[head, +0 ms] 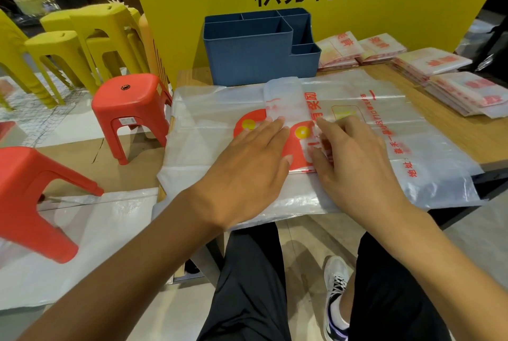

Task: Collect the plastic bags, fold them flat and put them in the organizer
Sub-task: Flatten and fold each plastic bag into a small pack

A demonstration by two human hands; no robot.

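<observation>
The right hand [354,159] pinches a folded edge of the plastic bag [357,109] at frame centre, fingers curled. The left hand [247,159] presses flat on it, fingers straight. The bag lies spread over the table [453,126]; the blue organizer [247,57] stands just behind, folded bags [461,90] at upper right.

Left hand [247,159] flat on plastic bag [384,109], right hand [354,159] pinching its fold, blue organizer [247,57] behind
</observation>
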